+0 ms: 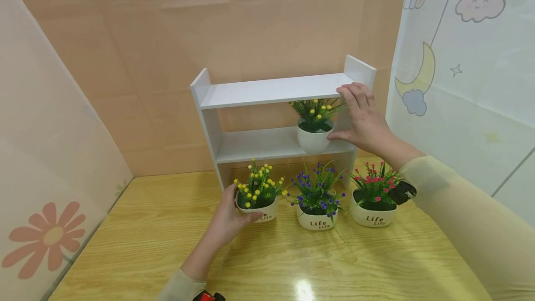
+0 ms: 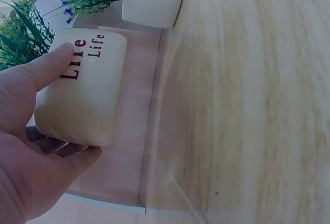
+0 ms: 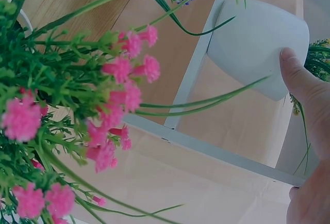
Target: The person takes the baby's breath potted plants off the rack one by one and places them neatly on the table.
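My left hand [image 1: 230,222] grips a cream pot of yellow flowers [image 1: 260,189], thumb on its front and fingers round its side. In the left wrist view this pot [image 2: 95,92] seems held just above the table. My right hand [image 1: 361,117] is at the right end of a white two-tier shelf [image 1: 267,91]. Its thumb touches a white pot of yellow flowers [image 1: 314,138] on the lower board, while its fingers reach up to the top board's front edge. In the right wrist view the thumb lies on that pot's wall [image 3: 252,43], with the flowers partly hidden.
A pot of purple flowers [image 1: 317,219] and a pot of pink-red flowers [image 1: 373,216] stand on the wooden table [image 1: 146,231] in front of the shelf. The right forearm passes close by the pink-red flowers. A peach backdrop [image 1: 146,59] hangs behind the shelf.
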### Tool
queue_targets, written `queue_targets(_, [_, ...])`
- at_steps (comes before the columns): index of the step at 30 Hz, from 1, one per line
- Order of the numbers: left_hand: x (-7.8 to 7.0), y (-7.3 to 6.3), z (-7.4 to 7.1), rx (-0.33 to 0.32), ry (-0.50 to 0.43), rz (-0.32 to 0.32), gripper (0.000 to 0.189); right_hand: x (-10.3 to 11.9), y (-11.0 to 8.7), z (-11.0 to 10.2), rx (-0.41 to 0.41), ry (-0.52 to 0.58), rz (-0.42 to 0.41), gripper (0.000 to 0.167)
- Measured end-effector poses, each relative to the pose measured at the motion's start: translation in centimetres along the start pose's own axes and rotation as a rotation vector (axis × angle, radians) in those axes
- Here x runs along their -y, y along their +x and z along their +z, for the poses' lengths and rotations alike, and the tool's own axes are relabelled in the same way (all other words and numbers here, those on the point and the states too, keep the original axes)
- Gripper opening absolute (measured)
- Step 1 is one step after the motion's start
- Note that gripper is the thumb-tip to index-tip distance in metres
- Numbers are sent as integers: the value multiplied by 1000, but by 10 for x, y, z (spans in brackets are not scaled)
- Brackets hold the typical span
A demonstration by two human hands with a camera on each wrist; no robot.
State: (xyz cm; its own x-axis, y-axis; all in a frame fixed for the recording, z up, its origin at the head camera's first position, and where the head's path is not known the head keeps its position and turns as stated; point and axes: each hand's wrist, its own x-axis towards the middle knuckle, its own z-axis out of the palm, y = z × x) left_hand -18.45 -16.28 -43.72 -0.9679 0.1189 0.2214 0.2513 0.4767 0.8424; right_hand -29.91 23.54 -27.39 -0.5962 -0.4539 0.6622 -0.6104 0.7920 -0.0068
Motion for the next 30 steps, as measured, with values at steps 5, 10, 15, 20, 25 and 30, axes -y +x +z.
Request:
queue_targets(5, [6,1,2,28,-6,0,94,-1,-1,1,9,-2,15,133])
queue_targets(10, [12,0,3,56,-37,-34,97,-2,-2,2,8,4,15,133])
queue_targets(15, [19,1,2,76,-64,-62,99,-4,-3,3,8,7,15,133])
queue_targets(20, [27,2,2,85,-63,-73,100,-4,-2,4,-1,5,7,133])
queue_targets(25, [31,2,1,87,-37,-71,101,-4,0,5,-8,3,-1,134])
queue_targets(30, [35,2,1,96,-21,-88,103,-5,0,5,-14,3,-9,134])
